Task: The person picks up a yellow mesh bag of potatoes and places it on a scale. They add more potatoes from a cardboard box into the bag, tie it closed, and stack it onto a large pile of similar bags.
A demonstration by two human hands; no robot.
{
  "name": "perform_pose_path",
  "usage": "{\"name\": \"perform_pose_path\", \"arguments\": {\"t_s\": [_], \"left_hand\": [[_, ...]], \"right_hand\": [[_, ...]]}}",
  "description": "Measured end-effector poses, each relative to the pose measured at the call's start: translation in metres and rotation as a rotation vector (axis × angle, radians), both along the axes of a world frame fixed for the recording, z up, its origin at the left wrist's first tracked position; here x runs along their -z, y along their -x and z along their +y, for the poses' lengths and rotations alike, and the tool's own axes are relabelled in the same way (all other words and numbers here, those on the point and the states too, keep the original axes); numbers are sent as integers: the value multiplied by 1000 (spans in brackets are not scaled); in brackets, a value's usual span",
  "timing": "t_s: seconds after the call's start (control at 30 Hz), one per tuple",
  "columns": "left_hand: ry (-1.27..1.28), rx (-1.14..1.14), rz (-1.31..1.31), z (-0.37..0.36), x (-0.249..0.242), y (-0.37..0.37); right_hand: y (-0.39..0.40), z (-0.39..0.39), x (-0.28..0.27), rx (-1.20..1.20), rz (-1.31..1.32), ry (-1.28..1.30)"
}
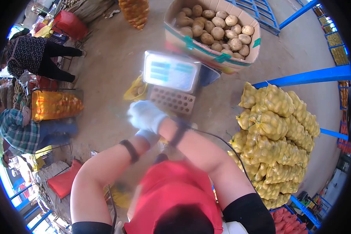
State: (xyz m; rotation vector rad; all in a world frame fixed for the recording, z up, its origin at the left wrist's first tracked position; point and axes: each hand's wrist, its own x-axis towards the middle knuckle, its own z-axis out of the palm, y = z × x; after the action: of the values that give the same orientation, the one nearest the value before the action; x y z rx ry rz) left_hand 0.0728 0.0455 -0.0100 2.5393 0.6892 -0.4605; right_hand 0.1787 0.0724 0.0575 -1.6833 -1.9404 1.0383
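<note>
My right hand (pixel 146 116), in a whitish glove, is in front of my body with its fingers curled in; whatever they may hold is hidden and blurred. Close below it is my left hand (pixel 147 136), also gloved, its fingers covered by the right hand. Just beyond the hands are a brick with rows of holes (pixel 172 100) and a yellow mesh bag (pixel 136 89) with something round in it. A scale's keypad panel (pixel 171 71) under a clear cover sits past the brick.
A cardboard box (pixel 206 54) of potatoes stands ahead. Yellow mesh sacks of potatoes (pixel 275 144) are stacked at right by a blue beam (pixel 304 78). Two people (pixel 19 126) work at left beside an orange filled sack (pixel 56 105). A dark cable (pixel 226 144) runs along my right arm.
</note>
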Motion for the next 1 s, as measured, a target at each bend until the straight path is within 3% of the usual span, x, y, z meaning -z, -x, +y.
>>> {"name": "perform_pose_path", "arguments": {"t_s": [0.03, 0.07, 0.1, 0.13, 0.17, 0.2, 0.27, 0.37, 0.4, 0.43, 0.47, 0.53, 0.57, 0.6, 0.7, 0.8, 0.83, 0.9, 0.97, 1.0], "left_hand": [[77, -120, -156, 7, 9, 10], [-297, 284, -179, 21, 18, 19], [-91, 492, 196, 30, 24, 20], [374, -149, 189, 24, 9, 17], [820, -799, 168, 19, -6, 13], [870, -853, 142, 18, -5, 16], [969, -953, 90, 16, -4, 21], [1105, -1115, -7, 17, -3, 27], [753, -825, 26, 18, -10, 25], [406, -527, 59, 19, -24, 18], [64, -219, 84, 16, -31, 12], [-202, 18, 21, 6, -2, 1], [-334, 136, -7, -1, 8, -5], [-277, 172, 228, 1, 0, -18], [-496, 359, 154, 8, -18, -8], [10, 211, 374, 19, -30, -22], [156, 188, 424, 16, -35, -25], [-240, 382, 50, -5, 24, 5], [-493, 426, -73, -8, 37, 13], [-536, 390, -2, -3, 20, 10]], "right_hand": [[-6, -15, 8, 157, 140, -191], [-17, -33, 12, 309, 281, -378], [-29, -53, 5, 423, 237, -116], [-37, -73, -2, 536, 189, 150], [-37, -94, 8, 464, 230, 307], [-29, -114, 26, 394, 270, 461], [20, -157, 83, 500, 633, 458], [8, -167, 94, 742, 1037, 504], [-11, -164, 89, 839, 1150, 533], [-36, -145, 80, 848, 954, 601], [-48, -133, 110, 850, 932, 568], [-52, -82, 142, 657, 440, 427], [-46, -49, 132, 546, 342, 458], [-37, -24, 111, 431, 245, 487], [-17, -8, 44, 239, 29, 161], [-13, -38, 61, 593, 223, 60], [-15, -37, 57, 567, 204, 175], [-19, -26, 38, 521, 177, 406], [-14, -11, 28, 379, 211, 394], [-10, -14, 28, 356, 275, 332]]}}
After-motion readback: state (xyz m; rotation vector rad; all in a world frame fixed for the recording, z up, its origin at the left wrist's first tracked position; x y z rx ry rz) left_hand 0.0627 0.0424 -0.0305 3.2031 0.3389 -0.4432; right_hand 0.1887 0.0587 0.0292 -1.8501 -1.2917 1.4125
